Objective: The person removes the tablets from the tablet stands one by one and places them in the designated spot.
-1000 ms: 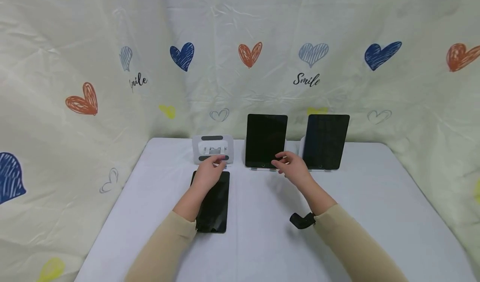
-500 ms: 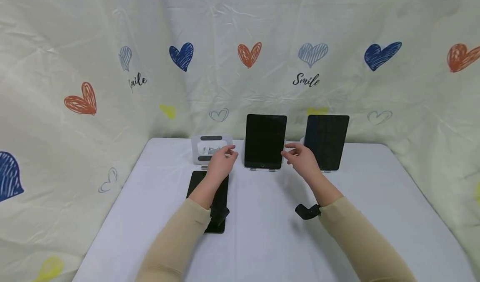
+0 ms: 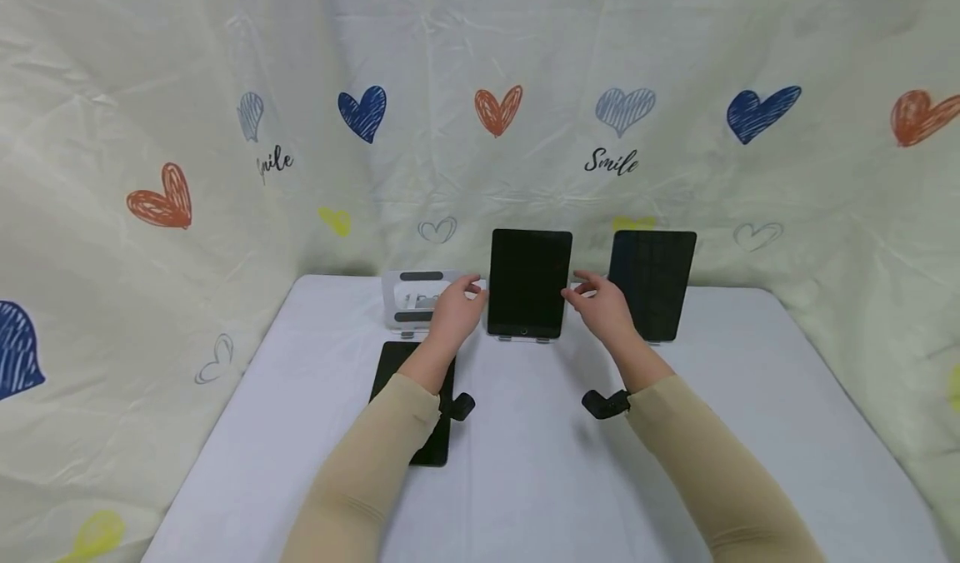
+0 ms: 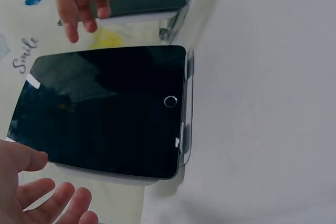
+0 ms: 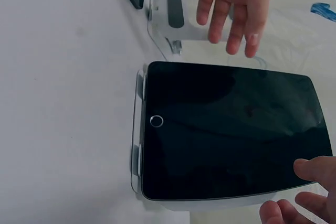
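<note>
A black-screened tablet [image 3: 528, 284] leans upright on a stand at the table's back middle. My left hand [image 3: 456, 311] is at its left edge, thumb and fingers apart. In the left wrist view that thumb [image 4: 37, 161] comes right up to the tablet's edge, the fingers below it. On the other side my right hand [image 3: 604, 306] is likewise spread; its thumb [image 5: 310, 169] overlaps the screen's border in the right wrist view, with the fingers beside the edge. Neither hand is closed round the tablet.
Left of the middle tablet is a bare white stand [image 3: 414, 316] with grey pads. Another tablet [image 3: 431, 450] lies flat before it, partly under my left forearm. To the right, a third tablet [image 3: 652, 284] leans on its stand. A heart-printed curtain [image 3: 480, 30] hangs behind the table.
My left hand has moved from over the flat tablet and bare stand, up and right to the middle tablet's left edge. My right hand has shifted from its front to its right edge.
</note>
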Motion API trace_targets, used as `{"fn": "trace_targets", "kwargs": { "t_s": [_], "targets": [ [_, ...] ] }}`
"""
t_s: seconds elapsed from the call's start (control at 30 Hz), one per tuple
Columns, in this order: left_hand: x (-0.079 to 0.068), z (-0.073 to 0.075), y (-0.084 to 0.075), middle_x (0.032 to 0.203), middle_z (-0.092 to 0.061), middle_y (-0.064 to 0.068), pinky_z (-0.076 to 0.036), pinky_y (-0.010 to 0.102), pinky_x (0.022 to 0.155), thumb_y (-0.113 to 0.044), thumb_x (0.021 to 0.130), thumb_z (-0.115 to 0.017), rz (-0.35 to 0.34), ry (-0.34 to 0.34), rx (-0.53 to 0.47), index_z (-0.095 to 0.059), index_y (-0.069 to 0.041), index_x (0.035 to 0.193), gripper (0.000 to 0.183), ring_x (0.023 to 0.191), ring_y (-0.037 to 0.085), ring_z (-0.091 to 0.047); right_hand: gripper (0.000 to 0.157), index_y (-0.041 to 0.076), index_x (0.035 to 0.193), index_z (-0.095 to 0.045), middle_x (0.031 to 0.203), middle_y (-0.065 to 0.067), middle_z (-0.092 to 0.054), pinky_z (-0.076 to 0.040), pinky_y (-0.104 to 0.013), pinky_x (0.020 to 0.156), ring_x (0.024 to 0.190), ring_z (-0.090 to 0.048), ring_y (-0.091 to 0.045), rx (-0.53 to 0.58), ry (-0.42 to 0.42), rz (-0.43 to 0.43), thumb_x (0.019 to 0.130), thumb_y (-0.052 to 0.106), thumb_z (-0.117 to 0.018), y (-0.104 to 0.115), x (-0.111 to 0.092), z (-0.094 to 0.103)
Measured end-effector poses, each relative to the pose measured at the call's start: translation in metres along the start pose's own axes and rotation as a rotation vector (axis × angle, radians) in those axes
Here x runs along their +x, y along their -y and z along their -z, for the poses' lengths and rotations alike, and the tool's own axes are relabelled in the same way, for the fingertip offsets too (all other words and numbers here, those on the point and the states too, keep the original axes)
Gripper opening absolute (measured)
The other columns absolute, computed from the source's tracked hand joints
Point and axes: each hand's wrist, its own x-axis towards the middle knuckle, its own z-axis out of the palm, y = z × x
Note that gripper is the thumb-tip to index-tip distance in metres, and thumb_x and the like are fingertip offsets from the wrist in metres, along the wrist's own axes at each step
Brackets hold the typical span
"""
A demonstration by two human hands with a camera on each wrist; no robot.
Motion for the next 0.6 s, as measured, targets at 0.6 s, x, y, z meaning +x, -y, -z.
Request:
{"fn": "trace_targets", "kwargs": {
  "t_s": [0.6],
  "targets": [
    [0.017,-0.014,-0.016,0.119,-0.066,0.004,-0.052,0.037,0.082,-0.021,0.101,-0.058,-0.042,-0.038,0.051,-0.059,-0.018,0.139,0.038,0.099,0.02,-0.063,0.057,0.015,0.151,-0.041,0.127,-0.017,-0.055,-0.05,-0.046,0.082,0.107,-0.056,-0.034,-0.046,-0.054,0.014,0.099,0.027,-0.062,-0.005,0.018,-0.012]
  ]
}}
